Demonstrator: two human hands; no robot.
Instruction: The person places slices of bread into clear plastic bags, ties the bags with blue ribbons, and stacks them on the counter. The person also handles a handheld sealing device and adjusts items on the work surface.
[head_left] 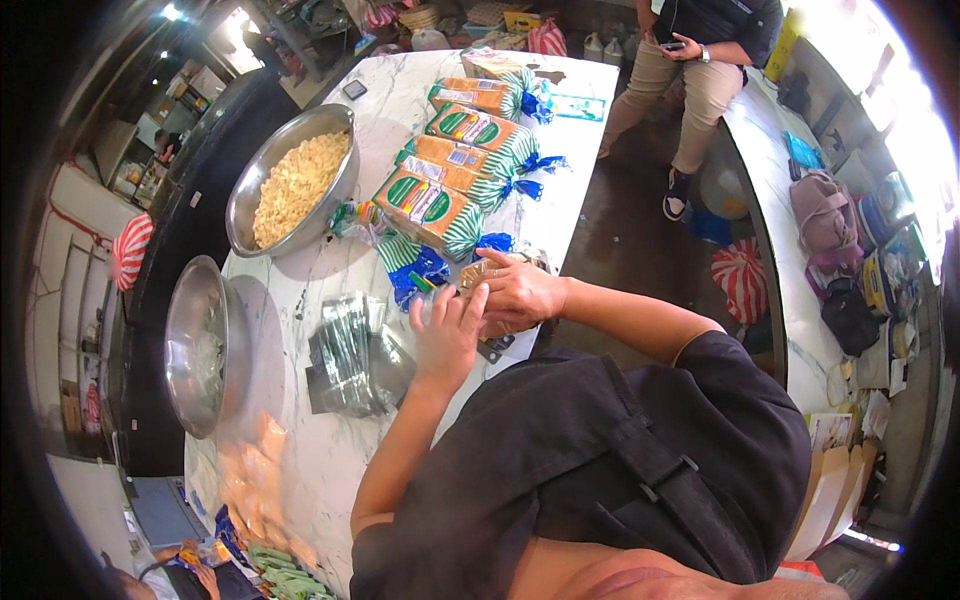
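At the table's right edge, my left hand [448,335] and my right hand [525,292] meet over a small plastic package with something brown [476,276] inside. My right hand curls over its top and side. The left fingers are bent against its near end, and their tips are partly hidden. Just beyond my hands lie loaves of bread [430,208] in clear bags with green-striped, blue ends. Left of my left hand is a stack of clear, shiny plastic bags [350,355].
A steel bowl [237,215] of pale yellow pieces stands at the far left, with another steel bowl [240,350] holding clear plastic nearer. Orange packs [255,480] lie at the near left. A seated person [690,80] holds a phone beyond the table. A bag [830,215] rests on the right-hand counter.
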